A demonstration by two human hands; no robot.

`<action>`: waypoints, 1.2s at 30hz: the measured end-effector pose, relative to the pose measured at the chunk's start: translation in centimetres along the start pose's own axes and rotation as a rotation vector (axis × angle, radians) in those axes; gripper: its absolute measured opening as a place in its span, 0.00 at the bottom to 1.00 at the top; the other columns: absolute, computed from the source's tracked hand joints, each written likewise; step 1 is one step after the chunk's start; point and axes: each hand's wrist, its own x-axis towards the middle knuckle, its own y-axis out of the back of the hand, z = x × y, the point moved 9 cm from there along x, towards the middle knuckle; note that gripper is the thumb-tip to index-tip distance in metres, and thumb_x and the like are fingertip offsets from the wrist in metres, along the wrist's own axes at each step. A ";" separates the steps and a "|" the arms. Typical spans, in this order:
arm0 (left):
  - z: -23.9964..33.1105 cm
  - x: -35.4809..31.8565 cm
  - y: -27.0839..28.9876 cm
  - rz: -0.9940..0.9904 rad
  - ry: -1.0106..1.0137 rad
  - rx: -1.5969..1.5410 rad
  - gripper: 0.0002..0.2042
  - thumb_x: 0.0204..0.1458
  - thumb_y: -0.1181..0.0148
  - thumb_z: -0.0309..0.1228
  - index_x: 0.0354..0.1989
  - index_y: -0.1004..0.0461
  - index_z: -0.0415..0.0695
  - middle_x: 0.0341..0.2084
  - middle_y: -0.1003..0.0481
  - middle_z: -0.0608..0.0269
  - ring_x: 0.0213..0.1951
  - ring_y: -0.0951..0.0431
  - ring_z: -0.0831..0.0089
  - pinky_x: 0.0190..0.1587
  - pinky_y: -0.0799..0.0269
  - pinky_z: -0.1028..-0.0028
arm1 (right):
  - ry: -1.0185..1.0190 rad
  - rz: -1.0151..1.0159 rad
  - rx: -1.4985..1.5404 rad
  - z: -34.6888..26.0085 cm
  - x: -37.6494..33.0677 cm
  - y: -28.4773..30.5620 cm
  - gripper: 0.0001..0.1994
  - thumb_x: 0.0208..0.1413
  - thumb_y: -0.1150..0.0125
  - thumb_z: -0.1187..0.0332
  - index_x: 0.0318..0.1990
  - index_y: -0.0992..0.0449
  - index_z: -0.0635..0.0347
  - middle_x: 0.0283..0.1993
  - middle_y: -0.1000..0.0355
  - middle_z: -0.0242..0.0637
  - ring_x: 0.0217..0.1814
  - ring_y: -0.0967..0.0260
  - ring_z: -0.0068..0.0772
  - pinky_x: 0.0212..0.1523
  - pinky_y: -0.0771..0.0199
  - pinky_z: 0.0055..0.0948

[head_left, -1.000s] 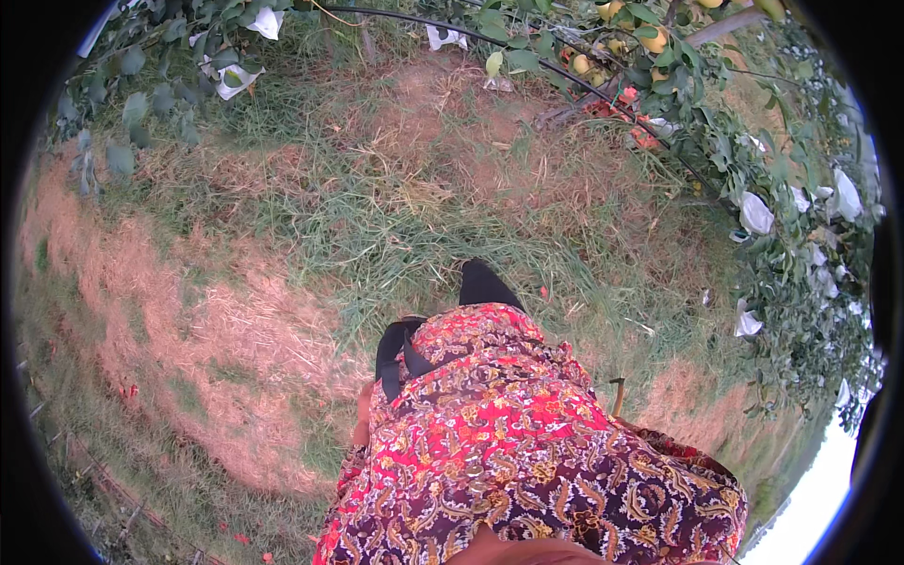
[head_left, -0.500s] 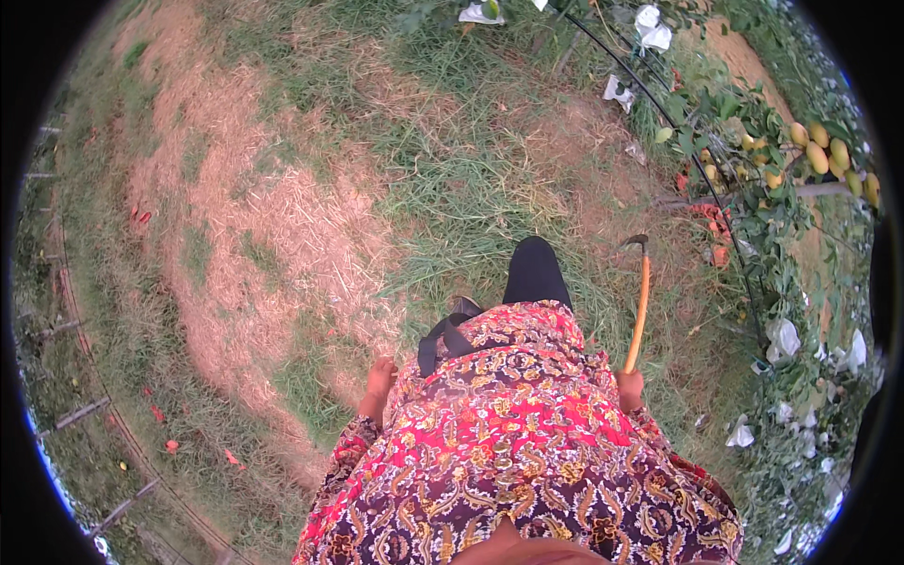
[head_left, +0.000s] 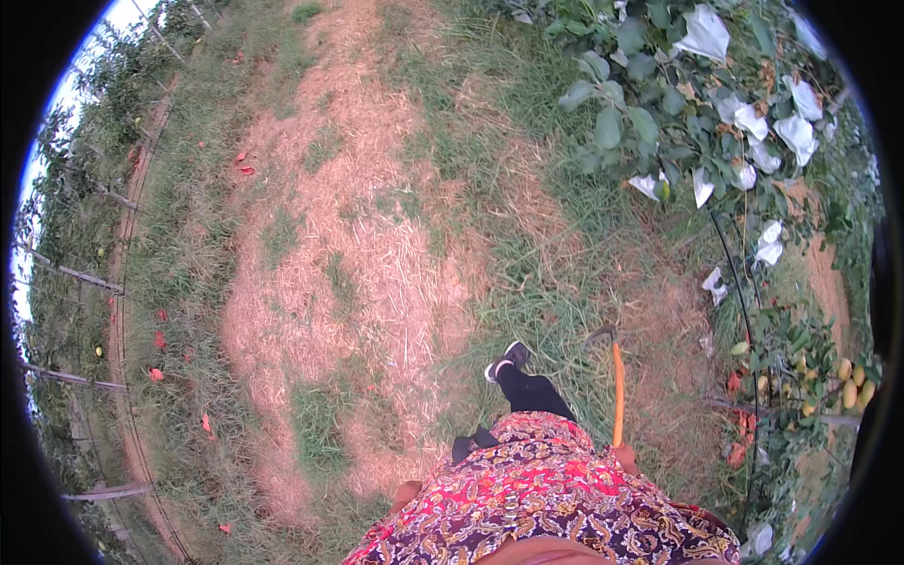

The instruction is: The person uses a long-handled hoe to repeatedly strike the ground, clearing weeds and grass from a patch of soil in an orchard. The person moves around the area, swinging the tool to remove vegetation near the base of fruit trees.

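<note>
My right hand is wrapped round the lower end of a sickle beside my right hip. Its long orange-yellow wooden handle points forward, and the dark curved blade lies out over the grass. By my left hip, my left hand shows only in part against my patterned red and dark garment; its fingers are hidden. A dark strap hangs at the front of the garment. One leg in black is stretched forward, ending in a dark shoe.
At the right stand leafy plants with white bags hung among them and yellow fruit lower down. A black hose runs alongside. Dry straw covers the path at the left; posts and a wire line the far left.
I have stepped forward, with a shoe now stretched ahead. The ground and plants have shifted down in view, bringing bagged branches into the upper right. The sickle stays in my right hand.
</note>
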 end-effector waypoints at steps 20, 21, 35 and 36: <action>19.2 19.6 27.3 -0.037 -0.259 -0.235 0.19 0.54 0.46 0.35 0.53 0.31 0.43 0.33 0.23 0.54 0.32 0.23 0.68 0.36 0.27 0.73 | -0.220 0.080 0.253 -15.8 10.4 8.9 0.20 0.39 0.39 0.55 0.33 0.24 0.65 0.29 0.25 0.50 0.34 0.25 0.48 0.35 0.25 0.41; 16.7 21.2 27.7 -0.056 -0.268 -0.154 0.20 0.53 0.45 0.35 0.53 0.32 0.42 0.34 0.23 0.55 0.34 0.23 0.68 0.38 0.27 0.72 | -0.228 0.070 0.395 -17.4 9.1 9.3 0.19 0.39 0.39 0.56 0.33 0.24 0.64 0.28 0.25 0.49 0.33 0.25 0.48 0.35 0.25 0.41; 31.1 24.0 39.0 -0.185 -0.072 -0.142 0.16 0.56 0.51 0.39 0.45 0.30 0.41 0.36 0.24 0.53 0.32 0.24 0.68 0.35 0.29 0.69 | -0.796 -0.153 0.783 -4.0 -8.3 -10.2 0.09 0.44 0.45 0.66 0.24 0.27 0.64 0.20 0.30 0.39 0.22 0.31 0.34 0.25 0.33 0.35; 33.6 22.9 39.9 -0.160 -0.116 -0.069 0.16 0.56 0.52 0.39 0.45 0.29 0.40 0.35 0.24 0.53 0.33 0.24 0.68 0.35 0.29 0.69 | -0.731 -0.208 0.741 -4.0 -8.6 -12.3 0.10 0.45 0.45 0.65 0.26 0.26 0.64 0.24 0.29 0.40 0.26 0.30 0.35 0.28 0.33 0.35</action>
